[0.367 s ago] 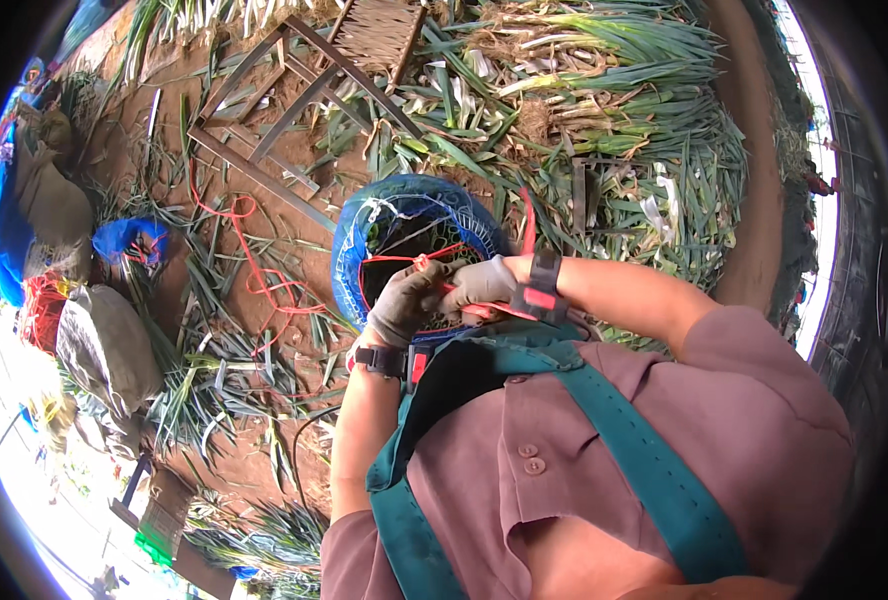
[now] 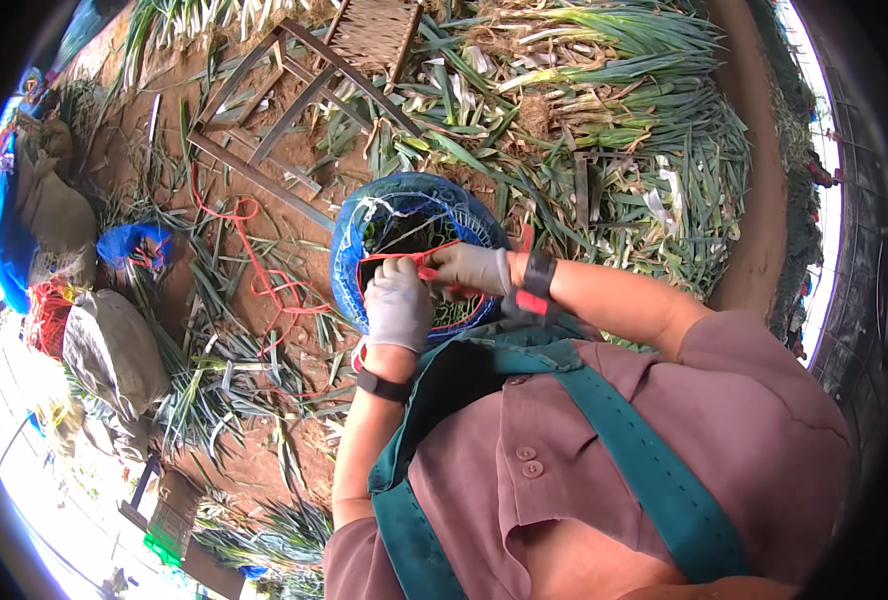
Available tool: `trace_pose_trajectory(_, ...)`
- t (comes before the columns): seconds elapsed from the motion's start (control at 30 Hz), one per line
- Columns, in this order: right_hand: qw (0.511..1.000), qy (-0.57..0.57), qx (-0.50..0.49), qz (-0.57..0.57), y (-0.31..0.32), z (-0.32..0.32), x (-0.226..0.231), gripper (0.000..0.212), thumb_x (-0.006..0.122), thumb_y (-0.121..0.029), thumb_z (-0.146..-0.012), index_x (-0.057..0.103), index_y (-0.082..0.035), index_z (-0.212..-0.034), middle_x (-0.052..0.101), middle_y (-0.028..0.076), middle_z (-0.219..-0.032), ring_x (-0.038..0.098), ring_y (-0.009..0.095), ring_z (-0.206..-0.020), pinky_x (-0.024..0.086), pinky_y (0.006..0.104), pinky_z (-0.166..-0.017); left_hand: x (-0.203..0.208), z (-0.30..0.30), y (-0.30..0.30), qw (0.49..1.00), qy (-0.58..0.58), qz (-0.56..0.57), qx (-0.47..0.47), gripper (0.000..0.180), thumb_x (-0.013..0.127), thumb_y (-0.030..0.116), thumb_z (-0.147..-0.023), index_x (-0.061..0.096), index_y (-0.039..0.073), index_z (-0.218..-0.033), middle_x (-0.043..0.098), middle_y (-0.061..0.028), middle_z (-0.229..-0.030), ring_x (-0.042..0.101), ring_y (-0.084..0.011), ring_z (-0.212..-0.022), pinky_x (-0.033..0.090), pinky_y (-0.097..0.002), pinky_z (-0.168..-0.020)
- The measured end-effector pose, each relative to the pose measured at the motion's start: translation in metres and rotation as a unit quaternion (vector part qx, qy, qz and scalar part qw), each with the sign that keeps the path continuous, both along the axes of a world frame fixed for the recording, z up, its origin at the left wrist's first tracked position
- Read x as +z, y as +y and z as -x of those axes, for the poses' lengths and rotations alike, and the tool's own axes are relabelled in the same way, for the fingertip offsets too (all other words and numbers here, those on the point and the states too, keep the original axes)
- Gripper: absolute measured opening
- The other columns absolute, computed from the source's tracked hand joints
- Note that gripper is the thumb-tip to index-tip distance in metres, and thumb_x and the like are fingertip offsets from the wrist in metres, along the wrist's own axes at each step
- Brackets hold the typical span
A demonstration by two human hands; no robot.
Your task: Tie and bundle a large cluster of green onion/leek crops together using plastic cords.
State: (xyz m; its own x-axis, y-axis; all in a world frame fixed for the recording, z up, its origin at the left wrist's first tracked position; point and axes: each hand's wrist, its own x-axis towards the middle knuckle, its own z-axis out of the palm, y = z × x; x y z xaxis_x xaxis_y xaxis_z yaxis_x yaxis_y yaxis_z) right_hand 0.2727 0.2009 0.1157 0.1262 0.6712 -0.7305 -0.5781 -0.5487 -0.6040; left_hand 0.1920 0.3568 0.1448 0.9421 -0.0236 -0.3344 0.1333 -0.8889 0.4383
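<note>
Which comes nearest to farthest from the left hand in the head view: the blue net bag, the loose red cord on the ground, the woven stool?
From the left hand:
1. Blue net bag, touching it, just beyond the fingers.
2. Red cord, on the dirt to its left.
3. Woven stool, far off at the top edge.

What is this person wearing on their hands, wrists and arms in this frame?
Both the left hand and the right hand wear light grey work gloves. A dark band circles the left wrist, and a dark band with a red patch circles the right wrist. The forearms are bare. A short mauve sleeve covers the right upper arm, under a teal apron strap.
</note>
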Motion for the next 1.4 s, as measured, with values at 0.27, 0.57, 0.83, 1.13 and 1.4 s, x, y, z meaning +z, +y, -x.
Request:
trace_pose_trajectory(0.27,0.898,0.321,-0.301,-0.005,0.009,0.015,-0.042,0.028,0.061,-0.032,-0.092,0.061,-0.005,-0.094,0.055,0.001,-0.071,0.054,0.016,-0.063,0.044,0.0310,-0.060,0.013,0.042,0.016,0.986,-0.104,0.088,-0.093,0.035,0.057,0.012,-0.084,0.055,-0.002,-0.116,0.057,-0.0177,-0.120,0.064,-0.0268,-0.091,0.053,-0.0367,-0.078)
trace_pose_trajectory(0.57,0.930,0.272,-0.221,-0.110,0.017,0.026,-0.050,0.021,0.062,-0.012,-0.090,0.064,-0.004,-0.109,0.067,0.006,-0.091,0.062,0.016,-0.081,0.050,0.0309,-0.072,-0.045,0.029,0.020,0.207,0.349,0.805,0.433,0.040,0.039,0.042,-0.096,0.062,0.010,-0.099,0.066,-0.0047,-0.076,0.046,-0.0114,-0.044,0.039,-0.0226,-0.042)
trace_pose_trajectory(0.83,0.975,-0.013,-0.222,-0.017,0.015,0.031,-0.034,0.020,0.060,-0.009,-0.088,0.067,-0.009,-0.107,0.068,0.005,-0.086,0.063,0.017,-0.075,0.049,0.0289,-0.067,-0.035,0.018,0.005,0.489,0.259,0.647,0.525,0.013,0.059,0.024,-0.089,0.062,0.011,-0.091,0.056,0.0031,-0.065,0.048,-0.0099,-0.047,0.043,-0.0220,-0.048)
trace_pose_trajectory(1.13,0.594,-0.754,0.234,-0.156,0.029,-0.021,-0.005,0.016,0.055,-0.021,-0.082,0.066,-0.016,-0.091,0.056,0.001,-0.080,0.059,0.020,-0.075,0.046,0.0345,-0.064,-0.036,0.015,0.040,0.978,-0.136,-0.088,-0.135,0.016,0.060,0.014,-0.074,0.057,0.012,-0.090,0.059,-0.0040,-0.084,0.060,-0.0205,-0.074,0.048,-0.0342,-0.063)
trace_pose_trajectory(1.4,0.481,-0.809,0.251,-0.228,0.051,-0.038,-0.023,0.008,0.057,-0.020,-0.074,0.054,-0.016,-0.067,0.052,-0.001,-0.077,0.054,0.017,-0.072,0.041,0.0312,-0.061,-0.059,0.020,0.029,0.932,-0.227,-0.059,0.275,0.063,0.066,0.021,-0.077,0.040,-0.002,-0.130,0.049,-0.0239,-0.125,0.048,-0.0413,-0.115,0.039,-0.0486,-0.098)
